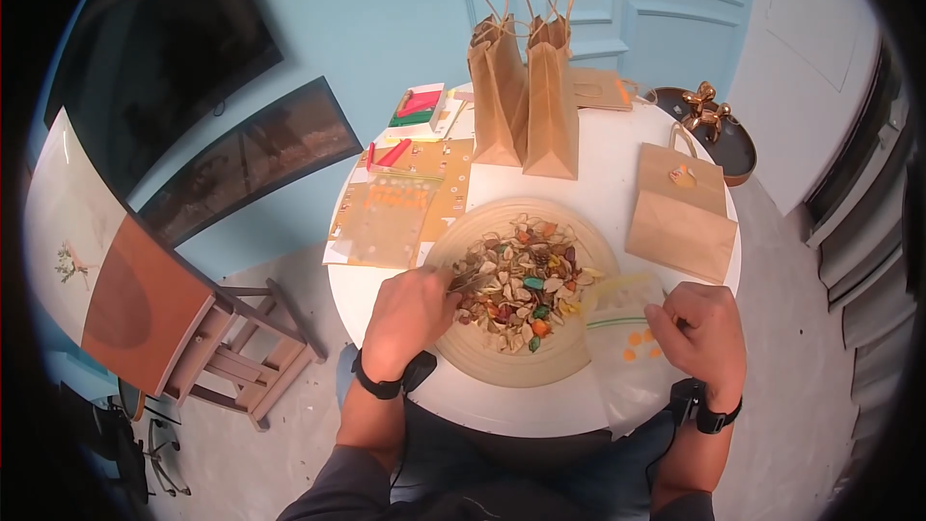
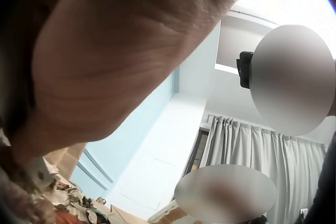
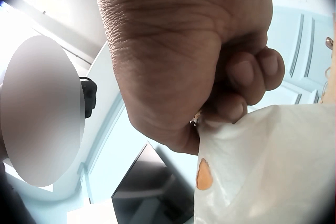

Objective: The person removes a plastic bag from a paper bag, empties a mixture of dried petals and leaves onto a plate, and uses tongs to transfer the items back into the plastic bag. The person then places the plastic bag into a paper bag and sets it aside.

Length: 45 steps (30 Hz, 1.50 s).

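A heap of potpourri [image 1: 521,280], with pale dried petals, a pine cone and green and orange pieces, lies on a round beige plate [image 1: 511,373]. At the heap's left side, my left hand [image 1: 410,314] has its fingers bent down and pinches some dried petals; its fingertips are largely hidden. My right hand [image 1: 702,336] grips the edge of a translucent zip bag [image 1: 622,367] with orange spots, right of the heap. In the right wrist view the fingers [image 3: 244,74] curl in, with the bag [image 3: 273,155] hanging from the thumb side. The bag's upper part overlaps the plate's right rim.
Two tall paper bags [image 1: 552,116] stand behind the plate. A smaller paper bag [image 1: 680,207] lies at the right. Another clear pouch [image 1: 386,222] rests on patterned sheets at the left, near a white box [image 1: 417,111] of coloured items. A stool [image 1: 241,357] stands left of the table.
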Available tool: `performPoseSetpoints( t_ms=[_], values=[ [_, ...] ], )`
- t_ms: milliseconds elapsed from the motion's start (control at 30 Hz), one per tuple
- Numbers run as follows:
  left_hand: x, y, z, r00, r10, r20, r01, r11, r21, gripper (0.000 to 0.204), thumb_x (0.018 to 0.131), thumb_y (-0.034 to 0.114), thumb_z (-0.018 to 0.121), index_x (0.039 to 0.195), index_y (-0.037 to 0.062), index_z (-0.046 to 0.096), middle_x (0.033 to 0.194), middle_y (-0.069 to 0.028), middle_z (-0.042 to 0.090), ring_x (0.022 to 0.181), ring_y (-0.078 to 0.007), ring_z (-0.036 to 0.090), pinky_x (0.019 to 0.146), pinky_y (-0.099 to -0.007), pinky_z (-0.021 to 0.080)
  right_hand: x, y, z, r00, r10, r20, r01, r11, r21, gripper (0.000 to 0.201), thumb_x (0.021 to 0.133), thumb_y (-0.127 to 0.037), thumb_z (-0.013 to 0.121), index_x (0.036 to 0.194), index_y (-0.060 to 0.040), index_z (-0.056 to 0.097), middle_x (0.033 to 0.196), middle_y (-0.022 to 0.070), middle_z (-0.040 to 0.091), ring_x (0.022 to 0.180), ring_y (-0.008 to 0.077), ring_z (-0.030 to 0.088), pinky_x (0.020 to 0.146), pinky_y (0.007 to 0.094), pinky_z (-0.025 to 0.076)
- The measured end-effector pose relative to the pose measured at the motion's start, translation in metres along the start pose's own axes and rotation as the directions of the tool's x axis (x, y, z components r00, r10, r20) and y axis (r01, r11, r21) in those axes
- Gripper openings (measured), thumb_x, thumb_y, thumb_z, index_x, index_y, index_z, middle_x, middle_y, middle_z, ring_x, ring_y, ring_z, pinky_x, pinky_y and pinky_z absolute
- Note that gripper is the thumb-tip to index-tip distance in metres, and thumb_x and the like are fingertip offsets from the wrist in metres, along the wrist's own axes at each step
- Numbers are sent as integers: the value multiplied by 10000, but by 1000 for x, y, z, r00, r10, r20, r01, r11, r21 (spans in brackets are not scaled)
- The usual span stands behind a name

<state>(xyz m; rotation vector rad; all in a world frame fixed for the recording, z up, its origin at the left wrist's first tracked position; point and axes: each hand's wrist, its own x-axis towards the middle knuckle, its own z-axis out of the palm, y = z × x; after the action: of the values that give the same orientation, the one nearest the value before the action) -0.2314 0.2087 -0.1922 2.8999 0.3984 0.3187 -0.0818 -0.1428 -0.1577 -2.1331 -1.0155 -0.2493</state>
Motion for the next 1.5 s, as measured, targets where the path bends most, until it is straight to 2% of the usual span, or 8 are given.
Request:
performPoseSetpoints(
  t_ms=[233,533,633,833,967,1200,1400,1500],
  values=[
    [-2,-3,3,1000,-14,-18,14,999,29,143,935,191,845,1009,69,834,861,-198,775,860,-440,763,771,-527,601,-1,1,4,1000,-24,2,24,1000,14,337,903,-91,871,695,-8,620,622,130,595,547,351,591,530,442,439],
    [-8,26,-24,988,25,-155,-52,984,-173,108,942,148,836,968,47,810,897,-185,789,859,-434,762,776,-520,606,-2,-4,7,994,-83,65,83,997,-1,345,911,-130,866,695,-34,614,664,130,635,596,382,633,556,470,480],
    [-13,44,-30,993,49,-111,-81,949,-305,198,937,154,878,1087,29,844,929,-209,793,870,-443,768,784,-500,603,-3,-7,9,987,-125,105,127,992,-8,329,920,-158,860,712,-45,633,683,125,649,618,375,654,573,474,507],
    [-21,88,-9,907,421,5,-396,856,-331,264,952,154,864,1191,54,813,997,-181,804,939,-416,778,823,-498,617,-6,-17,9,971,-165,172,173,984,-37,332,937,-218,861,736,-55,652,699,121,648,641,371,664,595,482,526],
    [-19,87,-12,928,371,12,-349,882,-317,325,941,165,863,1242,55,806,1068,-190,799,970,-420,777,849,-524,619,-9,-16,3,972,-172,158,183,982,-55,342,931,-228,869,737,-49,650,697,122,646,640,376,661,592,490,523],
    [2,40,-21,1000,-10,-24,7,994,-107,323,981,211,835,1227,3,807,1073,-253,794,950,-458,777,853,-517,611,-15,-11,-5,981,-137,137,149,985,-82,336,907,-212,881,735,-39,650,687,124,640,628,384,654,584,489,520],
    [24,21,-10,975,-89,201,121,981,-154,269,1020,229,772,1003,-39,784,980,-266,790,986,-480,772,887,-551,602,-17,-7,-4,981,-126,145,139,986,-87,330,898,-200,884,732,-31,654,683,127,640,618,385,650,580,487,518],
    [20,24,-19,949,-94,300,178,946,-269,274,1018,252,784,1031,-22,794,941,-251,796,979,-469,779,886,-540,606,-18,-7,-5,982,-115,148,129,988,-86,323,895,-196,883,731,-28,662,684,129,648,617,386,653,579,487,521]
  ],
)
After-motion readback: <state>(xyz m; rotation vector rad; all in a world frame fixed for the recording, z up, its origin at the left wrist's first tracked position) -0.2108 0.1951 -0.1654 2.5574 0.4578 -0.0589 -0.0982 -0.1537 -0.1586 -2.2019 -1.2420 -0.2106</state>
